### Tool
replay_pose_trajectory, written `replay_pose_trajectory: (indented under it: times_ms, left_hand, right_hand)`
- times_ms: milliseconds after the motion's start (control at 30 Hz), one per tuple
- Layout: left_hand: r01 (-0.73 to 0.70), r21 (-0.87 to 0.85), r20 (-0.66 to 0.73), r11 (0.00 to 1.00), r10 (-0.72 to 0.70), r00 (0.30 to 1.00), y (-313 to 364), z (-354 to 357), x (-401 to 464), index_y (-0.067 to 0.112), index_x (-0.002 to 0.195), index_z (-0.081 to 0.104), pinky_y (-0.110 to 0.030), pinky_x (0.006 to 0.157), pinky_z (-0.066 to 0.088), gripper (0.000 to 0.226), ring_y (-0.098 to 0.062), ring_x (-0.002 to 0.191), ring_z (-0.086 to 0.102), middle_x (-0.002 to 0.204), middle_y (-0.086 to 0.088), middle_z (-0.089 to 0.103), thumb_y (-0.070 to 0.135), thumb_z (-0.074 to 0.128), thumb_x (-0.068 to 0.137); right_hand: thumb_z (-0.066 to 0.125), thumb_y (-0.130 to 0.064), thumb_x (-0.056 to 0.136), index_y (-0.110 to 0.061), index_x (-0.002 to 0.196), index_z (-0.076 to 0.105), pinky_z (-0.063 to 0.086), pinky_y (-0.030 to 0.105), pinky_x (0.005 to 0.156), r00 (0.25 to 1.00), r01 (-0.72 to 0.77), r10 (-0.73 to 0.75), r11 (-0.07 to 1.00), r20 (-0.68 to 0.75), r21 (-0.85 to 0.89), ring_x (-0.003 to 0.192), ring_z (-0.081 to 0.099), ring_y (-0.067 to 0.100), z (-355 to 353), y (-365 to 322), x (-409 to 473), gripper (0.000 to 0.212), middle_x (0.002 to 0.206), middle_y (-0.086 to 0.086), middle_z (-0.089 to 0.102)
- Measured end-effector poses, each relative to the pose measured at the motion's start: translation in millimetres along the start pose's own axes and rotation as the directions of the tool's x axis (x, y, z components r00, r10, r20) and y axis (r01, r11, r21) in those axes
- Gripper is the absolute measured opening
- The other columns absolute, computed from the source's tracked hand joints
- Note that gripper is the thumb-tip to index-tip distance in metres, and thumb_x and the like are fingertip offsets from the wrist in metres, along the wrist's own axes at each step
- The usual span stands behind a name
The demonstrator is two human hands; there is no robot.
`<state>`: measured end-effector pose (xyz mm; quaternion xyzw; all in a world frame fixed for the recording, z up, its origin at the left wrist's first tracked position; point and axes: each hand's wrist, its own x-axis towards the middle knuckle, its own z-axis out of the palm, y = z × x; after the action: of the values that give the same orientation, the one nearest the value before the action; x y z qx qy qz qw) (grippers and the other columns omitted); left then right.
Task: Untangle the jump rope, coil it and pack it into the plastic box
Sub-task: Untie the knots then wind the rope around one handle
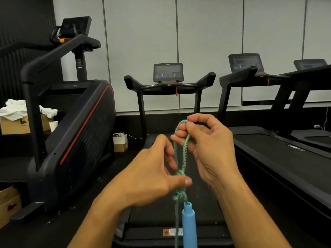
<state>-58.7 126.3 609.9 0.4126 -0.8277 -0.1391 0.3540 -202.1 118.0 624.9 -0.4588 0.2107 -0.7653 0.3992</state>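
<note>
A: Where's the jump rope [184, 149]?
B: Mid-air, near. Right hand [206, 145] pinches its loop top; left hand [157, 169] grips the knot; blue handle [189, 224] dangles.
A: Containers?
B: Far left, cardboard box [16, 125] holding white cloth [14, 109].

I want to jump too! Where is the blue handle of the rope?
The blue plastic handle hangs low in the middle of the head view, just under the knot in the green braided rope, between the person's forearms.
</note>
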Motion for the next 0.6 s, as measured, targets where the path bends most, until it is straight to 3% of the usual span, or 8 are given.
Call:
replay_pose_trajectory:
  times_ms: [100,167,300,433,600]
  left_hand:
    - [-0.001,0.076,0.087,0.997,-0.005,0.996,-1,3,1,0.034,0.097,0.048,-0.032,0.071,0.058,0.048,-0.006,0.075,0.065,0.091,0.007,0.066,0.041,0.087,0.069]
    - [-0.029,0.103,0.053,0.994,0.024,0.998,-2,6,2,0.033,0.096,0.053,-0.03,0.07,0.057,0.036,-0.006,0.074,0.063,0.09,0.007,0.064,0.034,0.083,0.076]
    - [-0.068,0.047,-0.118,0.997,0.073,0.99,-9,4,6,0.033,0.098,0.065,-0.034,0.074,0.057,0.021,-0.007,0.079,0.065,0.086,0.008,0.067,0.025,0.078,0.083]
    - [-0.091,-0.131,-0.346,0.987,0.041,0.937,-15,-1,10,0.031,0.104,0.069,-0.043,0.08,0.059,0.026,-0.009,0.082,0.07,0.087,0.008,0.072,0.019,0.078,0.084]
    - [-0.114,-0.314,-0.547,0.943,-0.082,0.833,-11,-3,12,0.022,0.095,0.055,-0.046,0.078,0.06,0.034,-0.018,0.082,0.073,0.09,-0.001,0.074,0.01,0.082,0.078]
  right_hand:
    - [0.052,0.007,0.095,-0.002,0.091,0.068,0.06,0.034,0.069,1.0,0.008,-0.008,1.0,0.009,0.0,0.068,0.069,0.021,1,0,1,0.018,0.08,0.018,0.068]
    - [0.051,0.007,0.095,-0.003,0.092,0.069,0.061,0.034,0.07,1.0,0.007,-0.007,1.0,0.017,-0.002,0.07,0.069,0.021,1,0,1,0.021,0.082,0.017,0.068]
    - [0.049,0.012,0.093,-0.007,0.096,0.069,0.061,0.032,0.069,0.998,0.056,-0.055,0.985,0.013,-0.163,0.071,0.069,0.019,-6,-1,3,0.028,0.09,0.016,0.068]
    - [0.056,0.011,0.086,-0.014,0.091,0.073,0.061,0.033,0.075,0.993,0.103,-0.072,0.904,0.09,-0.414,0.075,0.07,0.019,-11,-2,3,0.031,0.085,0.009,0.072]
    - [0.068,-0.012,0.084,-0.025,0.086,0.076,0.058,0.053,0.079,0.974,0.135,-0.001,0.805,0.226,-0.578,0.085,0.071,0.029,-8,5,-1,0.015,0.08,0.004,0.075]
